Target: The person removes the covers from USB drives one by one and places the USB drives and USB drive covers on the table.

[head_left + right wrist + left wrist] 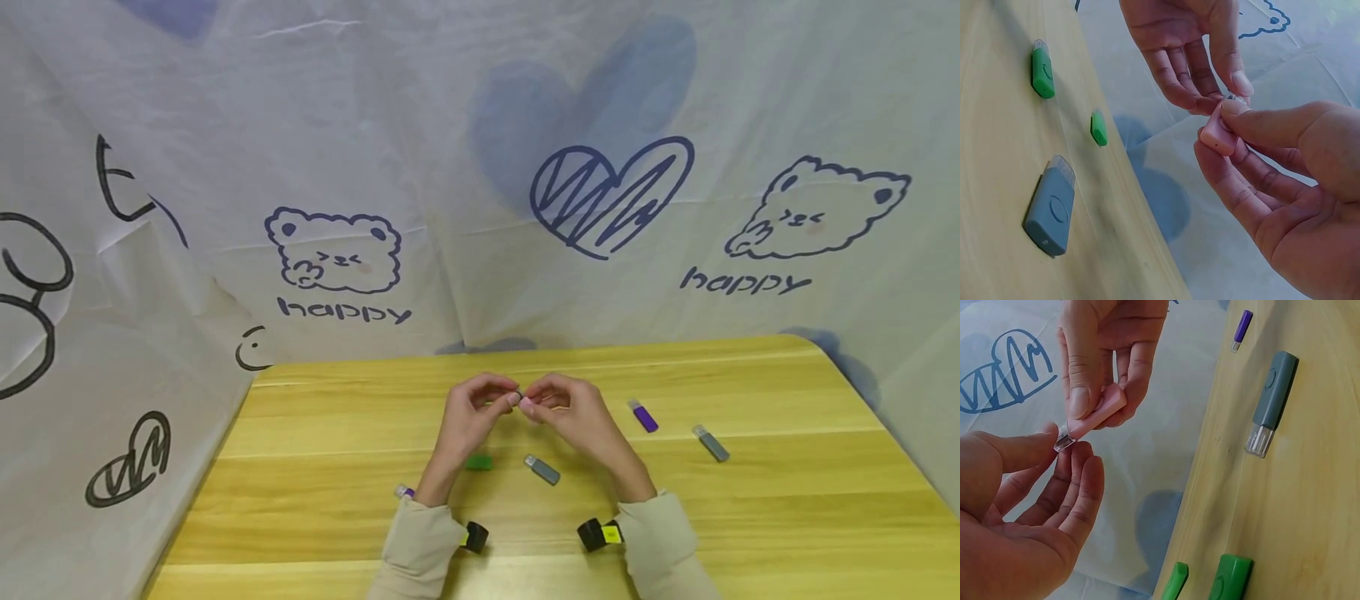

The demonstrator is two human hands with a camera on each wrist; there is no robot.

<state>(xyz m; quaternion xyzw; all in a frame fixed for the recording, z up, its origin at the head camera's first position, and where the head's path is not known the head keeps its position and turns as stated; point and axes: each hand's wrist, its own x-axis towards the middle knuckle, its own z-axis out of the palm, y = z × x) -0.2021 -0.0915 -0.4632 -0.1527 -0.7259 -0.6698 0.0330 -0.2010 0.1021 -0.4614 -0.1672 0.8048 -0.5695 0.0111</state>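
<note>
A pink USB flash drive [1105, 411] with a clear cap [1064, 440] is held above the table between both hands. My right hand [576, 414] pinches the pink body between thumb and fingers. At the other end, my left hand [472, 417] pinches the clear cap with its thumb and fingertips. The cap sits at the drive's end; whether it is fully seated I cannot tell. In the head view the fingers hide most of the drive. Below the hands lies a grey USB flash drive [542, 469], with a green one [478, 462] beside the left wrist.
Right of the hands lie a purple drive [645, 417] and another grey drive [711, 443]. A second purple drive [403, 491] is partly covered by the left sleeve. The right wrist view shows two green drives, one a smaller green drive [1099, 129]. A printed cloth [465, 167] hangs behind the table [315, 483].
</note>
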